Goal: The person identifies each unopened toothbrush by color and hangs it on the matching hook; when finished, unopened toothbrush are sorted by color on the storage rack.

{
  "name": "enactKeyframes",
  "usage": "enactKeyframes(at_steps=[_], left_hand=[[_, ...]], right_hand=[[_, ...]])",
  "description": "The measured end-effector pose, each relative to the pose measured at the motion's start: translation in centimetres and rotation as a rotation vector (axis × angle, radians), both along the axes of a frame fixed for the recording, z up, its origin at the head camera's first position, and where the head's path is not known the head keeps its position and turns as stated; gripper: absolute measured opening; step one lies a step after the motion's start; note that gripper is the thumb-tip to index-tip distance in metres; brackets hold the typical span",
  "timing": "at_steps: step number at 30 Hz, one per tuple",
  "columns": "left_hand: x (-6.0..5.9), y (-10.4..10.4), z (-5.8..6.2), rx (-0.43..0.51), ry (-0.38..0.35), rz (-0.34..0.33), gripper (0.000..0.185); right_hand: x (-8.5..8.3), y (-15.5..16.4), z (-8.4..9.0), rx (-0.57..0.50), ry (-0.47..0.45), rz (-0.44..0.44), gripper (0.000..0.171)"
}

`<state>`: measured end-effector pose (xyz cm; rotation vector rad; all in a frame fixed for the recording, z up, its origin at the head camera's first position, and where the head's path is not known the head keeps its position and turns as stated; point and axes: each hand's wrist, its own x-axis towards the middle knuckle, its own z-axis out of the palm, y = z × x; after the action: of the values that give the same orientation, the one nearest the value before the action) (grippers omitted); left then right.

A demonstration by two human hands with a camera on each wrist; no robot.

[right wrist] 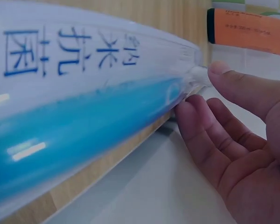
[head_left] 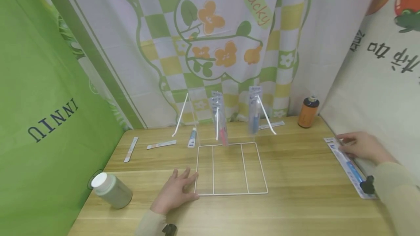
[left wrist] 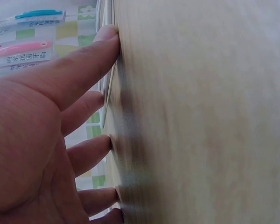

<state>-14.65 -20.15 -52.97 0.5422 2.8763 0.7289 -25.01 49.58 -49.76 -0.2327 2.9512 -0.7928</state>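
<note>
A: What surrounds the wooden tabletop [head_left: 295, 177]?

B: Printed cloths: a green one on the left, a checked flower one at the back, a white one with a tomato on the right.

A: Start at the left edge.

B: A white-capped jar [head_left: 111, 189] lies on its side near the front left corner. Behind it, two flat packets [head_left: 131, 149] and a small tube [head_left: 193, 137] lie toward the back edge.

A: And the hands?

B: The left hand [head_left: 175, 192] lies flat, fingers spread and straight, fingertips [left wrist: 107, 35] touching the left rim of the white wire rack [head_left: 229, 168], which stands mid-tabletop. Packaged toothbrushes, one pink [head_left: 220, 121] and one blue [head_left: 254, 114], hang from its upright part.

A: Further right?

B: An orange bottle [head_left: 307, 112] stands at the back right corner. The right hand [head_left: 359, 146] rests at the right edge on the far end of a packaged blue toothbrush [head_left: 351, 168] lying along that edge. Its fingers [right wrist: 200, 135] curl loosely under the packet's end, thumb above, lightly pinching it.
</note>
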Motion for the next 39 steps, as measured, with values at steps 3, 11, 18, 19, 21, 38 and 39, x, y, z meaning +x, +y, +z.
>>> enactKeyframes(at_steps=[3,11,18,19,21,38,39], left_hand=[[0.0,0.0,0.0,-0.002,0.001,-0.001,0.079],[0.0,0.0,0.0,-0.011,0.004,0.001,0.08],[0.0,0.0,-0.1,-0.008,0.0,0.009,0.081],[0.0,0.0,-0.1,-0.007,-0.001,0.009,0.081],[-0.1,-0.1,-0.1,-0.006,0.001,0.01,0.08],[-0.3,-0.3,-0.7,-0.01,0.006,-0.001,0.08],[-0.3,-0.3,-0.7,-0.011,0.005,-0.001,0.08]], right_hand=[[-0.2,0.0,-0.2,0.003,-0.001,0.015,0.058],[-0.3,-0.2,-0.4,0.049,0.02,0.073,0.055],[-0.6,-0.1,-0.8,0.07,-0.008,0.081,0.052],[-0.6,-0.1,-0.9,0.076,-0.005,0.079,0.051],[-0.7,0.0,-1.1,0.077,0.0,0.077,0.051],[0.1,-1.2,-0.3,0.023,0.125,0.06,0.047],[0.2,-1.3,-0.1,0.02,0.131,0.058,0.047]])
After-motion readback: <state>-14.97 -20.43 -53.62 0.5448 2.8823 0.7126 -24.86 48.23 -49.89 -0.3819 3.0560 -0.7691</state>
